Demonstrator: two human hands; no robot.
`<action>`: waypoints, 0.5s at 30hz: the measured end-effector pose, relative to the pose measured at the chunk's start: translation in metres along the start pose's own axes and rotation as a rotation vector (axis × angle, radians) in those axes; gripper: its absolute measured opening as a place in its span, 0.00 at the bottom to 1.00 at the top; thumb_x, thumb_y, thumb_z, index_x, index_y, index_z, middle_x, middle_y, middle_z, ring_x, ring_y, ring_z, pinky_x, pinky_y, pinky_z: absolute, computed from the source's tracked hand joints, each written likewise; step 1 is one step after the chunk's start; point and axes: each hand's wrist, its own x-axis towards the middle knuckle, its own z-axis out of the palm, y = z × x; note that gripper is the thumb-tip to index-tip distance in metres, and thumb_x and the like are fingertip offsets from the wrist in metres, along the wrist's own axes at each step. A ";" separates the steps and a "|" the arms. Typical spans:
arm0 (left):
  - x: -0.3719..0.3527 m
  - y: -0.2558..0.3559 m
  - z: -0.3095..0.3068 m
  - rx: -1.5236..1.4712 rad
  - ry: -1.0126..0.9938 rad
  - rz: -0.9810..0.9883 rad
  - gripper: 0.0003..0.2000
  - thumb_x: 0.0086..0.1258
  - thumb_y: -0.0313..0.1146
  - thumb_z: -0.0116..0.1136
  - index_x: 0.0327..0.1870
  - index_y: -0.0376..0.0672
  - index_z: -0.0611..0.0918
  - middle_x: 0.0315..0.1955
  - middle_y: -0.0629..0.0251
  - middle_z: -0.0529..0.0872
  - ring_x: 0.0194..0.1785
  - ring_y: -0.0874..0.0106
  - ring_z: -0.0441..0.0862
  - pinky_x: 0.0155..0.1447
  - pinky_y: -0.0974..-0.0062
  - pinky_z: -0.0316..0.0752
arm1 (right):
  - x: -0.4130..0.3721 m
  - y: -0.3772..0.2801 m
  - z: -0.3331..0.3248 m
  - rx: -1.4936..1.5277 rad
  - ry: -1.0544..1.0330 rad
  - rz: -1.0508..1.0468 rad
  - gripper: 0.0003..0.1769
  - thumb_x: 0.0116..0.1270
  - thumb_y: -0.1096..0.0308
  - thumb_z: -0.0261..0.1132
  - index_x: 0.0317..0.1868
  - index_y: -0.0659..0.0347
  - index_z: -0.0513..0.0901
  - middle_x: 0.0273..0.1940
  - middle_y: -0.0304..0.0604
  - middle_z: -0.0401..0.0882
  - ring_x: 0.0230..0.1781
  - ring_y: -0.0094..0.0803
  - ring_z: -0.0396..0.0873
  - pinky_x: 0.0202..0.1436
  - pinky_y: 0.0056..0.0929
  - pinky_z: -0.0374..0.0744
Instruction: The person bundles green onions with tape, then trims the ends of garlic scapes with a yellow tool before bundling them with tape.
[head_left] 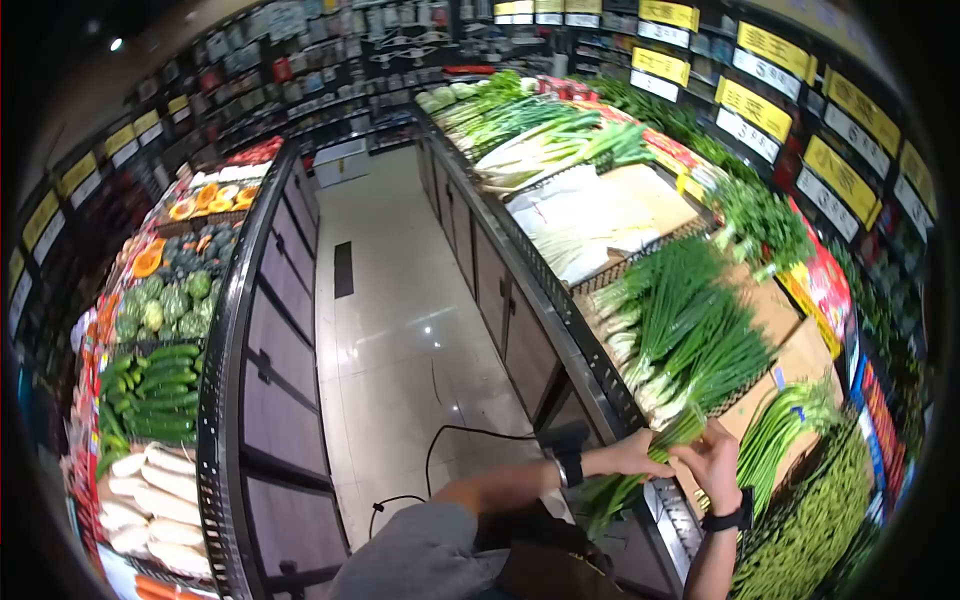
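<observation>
At the lower right, my left hand (637, 455) and my right hand (712, 462) are close together around a bundle of long green vegetables (682, 432). Both hands have their fingers closed on it. One end of the bundle hangs down to the left, over the metal edge of the stand. Just beyond my hands lie green onions (690, 330) with white roots. To the right of my right hand is a pile of long green stems (785, 435) with blue bands. Wristbands circle both wrists.
Green pods (815, 515) fill the lower right. Across the aisle floor (400, 350), a left stand holds white radishes (165, 500), cucumbers (170, 390) and pumpkins. A black cable (432, 450) lies on the floor. Yellow price signs (755, 110) hang above the right stand.
</observation>
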 end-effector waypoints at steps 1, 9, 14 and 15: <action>-0.004 0.012 -0.008 -0.053 -0.066 -0.066 0.15 0.50 0.29 0.69 0.37 0.37 0.77 0.18 0.69 0.77 0.16 0.82 0.72 0.19 0.81 0.66 | -0.002 0.010 -0.003 0.227 -0.072 0.007 0.19 0.42 0.66 0.73 0.34 0.67 0.81 0.27 0.45 0.74 0.27 0.35 0.74 0.30 0.28 0.72; -0.042 0.067 -0.013 -0.245 -1.162 -0.546 0.12 0.58 0.33 0.63 0.35 0.32 0.77 0.19 0.58 0.79 0.22 0.70 0.79 0.27 0.74 0.73 | -0.026 -0.041 0.003 0.750 -0.439 -0.039 0.27 0.32 0.69 0.79 0.37 0.66 0.80 0.41 0.45 0.76 0.37 0.31 0.76 0.41 0.25 0.74; -0.066 0.045 -0.035 0.772 -0.088 0.185 0.35 0.39 0.49 0.75 0.46 0.33 0.75 0.36 0.55 0.81 0.40 0.59 0.79 0.43 0.69 0.72 | -0.026 -0.040 0.047 0.667 -0.024 0.141 0.15 0.39 0.72 0.74 0.30 0.67 0.81 0.34 0.45 0.77 0.34 0.34 0.75 0.39 0.29 0.72; -0.079 0.041 -0.011 0.764 0.100 0.198 0.36 0.39 0.49 0.75 0.46 0.33 0.74 0.38 0.55 0.81 0.42 0.58 0.79 0.45 0.69 0.71 | -0.029 -0.035 0.054 0.490 0.059 0.149 0.13 0.40 0.73 0.72 0.28 0.67 0.81 0.32 0.45 0.76 0.34 0.35 0.75 0.38 0.30 0.72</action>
